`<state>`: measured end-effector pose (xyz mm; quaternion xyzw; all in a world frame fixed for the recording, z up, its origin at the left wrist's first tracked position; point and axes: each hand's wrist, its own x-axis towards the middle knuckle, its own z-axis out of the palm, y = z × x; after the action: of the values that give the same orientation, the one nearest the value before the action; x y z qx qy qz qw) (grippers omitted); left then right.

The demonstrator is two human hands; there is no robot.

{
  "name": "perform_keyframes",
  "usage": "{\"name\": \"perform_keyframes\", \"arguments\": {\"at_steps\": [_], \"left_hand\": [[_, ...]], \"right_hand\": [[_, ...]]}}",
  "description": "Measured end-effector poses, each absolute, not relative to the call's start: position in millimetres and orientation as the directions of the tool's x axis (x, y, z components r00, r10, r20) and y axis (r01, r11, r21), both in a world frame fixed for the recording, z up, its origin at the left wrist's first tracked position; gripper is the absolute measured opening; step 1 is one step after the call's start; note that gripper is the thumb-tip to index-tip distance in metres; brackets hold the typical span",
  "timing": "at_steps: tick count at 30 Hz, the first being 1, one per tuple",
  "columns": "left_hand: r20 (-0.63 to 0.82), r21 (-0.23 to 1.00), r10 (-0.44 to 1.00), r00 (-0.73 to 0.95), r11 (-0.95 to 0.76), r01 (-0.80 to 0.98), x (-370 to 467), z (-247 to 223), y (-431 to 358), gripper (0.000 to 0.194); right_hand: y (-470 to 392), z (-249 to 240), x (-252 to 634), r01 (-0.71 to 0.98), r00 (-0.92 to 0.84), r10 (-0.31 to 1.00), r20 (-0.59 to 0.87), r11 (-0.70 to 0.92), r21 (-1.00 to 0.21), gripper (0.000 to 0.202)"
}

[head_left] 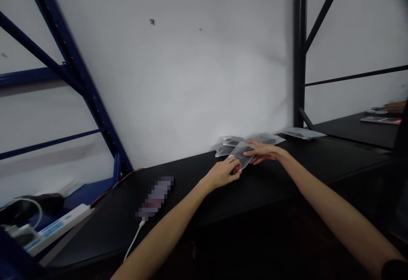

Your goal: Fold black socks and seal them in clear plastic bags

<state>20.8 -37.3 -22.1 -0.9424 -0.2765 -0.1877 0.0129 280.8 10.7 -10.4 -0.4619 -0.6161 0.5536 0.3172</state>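
A translucent plastic bag is held between my two hands above the black shelf top. My left hand has its fingers curled on the bag's near lower edge. My right hand grips the bag's right side, thumb on top and the other fingers below. Just behind, against the wall, rests a clear bag with something dark inside. Another translucent bag lies behind my right hand. What the held bag contains cannot be made out.
A phone with a white cable lies to the left. Farther left are a power strip and a blue rack post. A flat bag lies near the black post. At far right are a person's hand and another phone.
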Motion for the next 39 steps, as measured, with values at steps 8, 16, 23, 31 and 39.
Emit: {"name": "perform_keyframes", "arguments": {"at_steps": [8,16,23,31,39], "left_hand": [[0.403,0.075,0.509,0.761,-0.847,0.527,23,-15,-44,0.019],[0.422,0.117,0.544,0.725,-0.826,0.552,22,-13,-46,0.025],[0.273,0.044,0.592,0.758,-0.795,0.605,10,-28,-29,0.026],[0.049,0.200,0.815,0.577,-0.574,0.794,2,-44,-18,0.061],[-0.044,0.228,0.873,0.485,-0.464,0.856,9,-49,-21,0.076]], "right_hand": [[18,-8,286,0.138,-0.273,0.960,-0.057,-0.019,-0.990,0.078],[33,-2,321,-0.049,0.027,0.977,0.212,0.214,-0.976,0.072],[85,-22,333,0.252,0.252,0.933,0.256,0.193,-0.948,0.071],[92,-47,339,0.865,0.314,0.907,0.282,-0.150,-0.479,0.070],[61,-28,312,0.941,0.218,0.858,0.466,-0.058,-0.334,0.065]]}}
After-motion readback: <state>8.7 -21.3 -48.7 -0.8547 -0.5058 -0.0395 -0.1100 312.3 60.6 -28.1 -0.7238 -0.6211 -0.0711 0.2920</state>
